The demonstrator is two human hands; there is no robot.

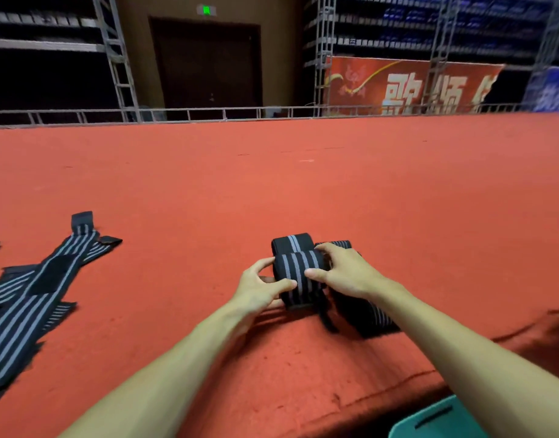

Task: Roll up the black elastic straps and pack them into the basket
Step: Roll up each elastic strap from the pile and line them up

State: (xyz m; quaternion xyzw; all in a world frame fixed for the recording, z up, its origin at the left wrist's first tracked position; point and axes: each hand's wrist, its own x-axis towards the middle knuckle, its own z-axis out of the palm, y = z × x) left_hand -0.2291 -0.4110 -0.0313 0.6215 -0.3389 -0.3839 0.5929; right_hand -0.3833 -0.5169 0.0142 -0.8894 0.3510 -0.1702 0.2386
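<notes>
Where I see the roll: on the red desk, near its front edge, between left hand and right hand.
Roll axis: left to right across the desk; grey stripes run over its top, away from me.
Tail: short black end pointing toward me from under the roll.
Left hand: thumb and fingers curled round the roll's left end.
Right hand: fingers over the top, thumb on the front face, gripping.
Second strap: under my right wrist, partly hidden.
Loose straps: flat at far left, long axes running near-left to far-right.
Basket: teal corner, lower right, below the desk edge.
</notes>
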